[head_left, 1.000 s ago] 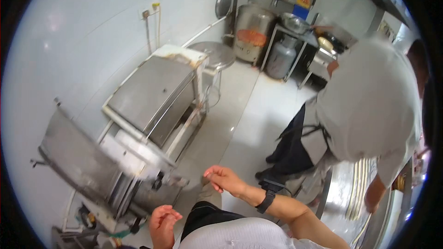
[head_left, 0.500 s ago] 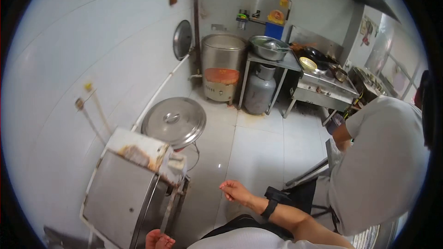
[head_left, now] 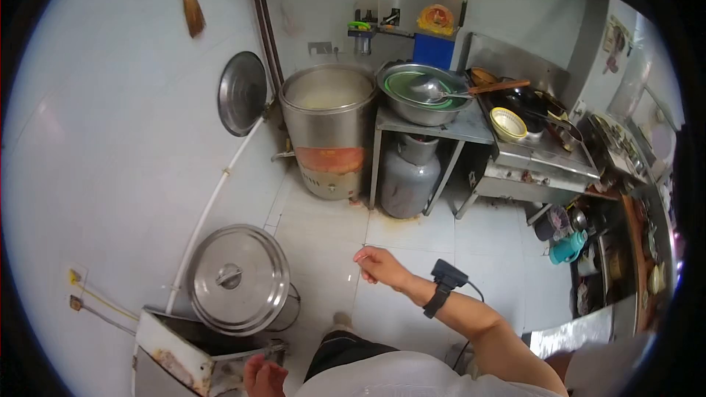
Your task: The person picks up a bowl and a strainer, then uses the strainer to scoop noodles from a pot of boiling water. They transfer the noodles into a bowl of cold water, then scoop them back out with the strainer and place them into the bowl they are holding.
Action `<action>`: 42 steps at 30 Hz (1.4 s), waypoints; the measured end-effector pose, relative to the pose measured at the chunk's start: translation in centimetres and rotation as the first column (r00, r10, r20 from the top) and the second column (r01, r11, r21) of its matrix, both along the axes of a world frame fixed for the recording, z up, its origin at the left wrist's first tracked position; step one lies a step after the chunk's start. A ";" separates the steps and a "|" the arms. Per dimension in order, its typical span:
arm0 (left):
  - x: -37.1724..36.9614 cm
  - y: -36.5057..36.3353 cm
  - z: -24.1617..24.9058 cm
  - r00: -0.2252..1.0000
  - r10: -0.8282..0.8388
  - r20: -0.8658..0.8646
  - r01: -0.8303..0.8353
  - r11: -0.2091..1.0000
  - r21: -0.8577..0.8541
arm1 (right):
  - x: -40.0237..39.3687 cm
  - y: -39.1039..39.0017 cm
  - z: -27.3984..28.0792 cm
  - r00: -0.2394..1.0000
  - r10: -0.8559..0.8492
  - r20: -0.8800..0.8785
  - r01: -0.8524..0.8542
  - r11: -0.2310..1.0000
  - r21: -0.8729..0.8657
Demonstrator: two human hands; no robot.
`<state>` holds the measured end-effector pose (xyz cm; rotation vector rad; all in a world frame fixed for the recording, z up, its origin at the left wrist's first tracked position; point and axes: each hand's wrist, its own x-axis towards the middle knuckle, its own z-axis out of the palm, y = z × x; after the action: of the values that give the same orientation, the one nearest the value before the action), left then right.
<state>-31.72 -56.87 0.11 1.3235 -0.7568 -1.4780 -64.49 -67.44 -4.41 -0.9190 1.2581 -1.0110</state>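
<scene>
My right hand point(head_left: 382, 266) is in front of me over the tiled floor, its fingers curled together with nothing visible in them. A black strap with a small black box point(head_left: 447, 274) is on that wrist, and a cable runs from it. Low in the view, my left hand point(head_left: 265, 376) is partly cut off by the frame edge; its fingers are curled and I see nothing in them. Nearest to it are a rusty white metal unit point(head_left: 173, 356) and a large round steel lid point(head_left: 239, 279) with a handle, covering a pot.
Ahead stand a tall steel boiler point(head_left: 331, 129) and a grey gas cylinder point(head_left: 409, 180) under a metal table. On the table, a steel basin point(head_left: 401, 106) holds a ladle point(head_left: 428, 89). A stove point(head_left: 544, 154) with a wok point(head_left: 515, 106) and shelves point(head_left: 629, 265) are to the right.
My view has moved forward, bringing the boiler and stove closer. The co-worker in a light shirt has mostly gone out of view at the right. Both hands remain low with fingers curled.
</scene>
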 end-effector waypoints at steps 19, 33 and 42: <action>-50.0 -33.7 0.3 0.820 -0.482 -0.309 0.504 0.863 -0.009 | -61.6 -4.6 -3.8 0.449 -0.878 -0.169 0.891 0.425 0.160; -69.3 -34.8 0.1 0.898 -0.389 -0.206 0.416 0.902 0.111 | -81.2 -3.4 -10.8 0.597 -0.783 -0.173 0.737 0.451 0.502; -73.2 -37.4 0.0 0.825 -0.531 -0.192 0.550 0.833 0.060 | -88.0 1.1 -9.4 0.484 -0.421 -0.767 0.689 0.723 0.038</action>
<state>-104.89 -94.29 0.09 1.0875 -1.0035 -2.0864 -152.51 -66.29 -13.83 -0.6101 2.4751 -0.8779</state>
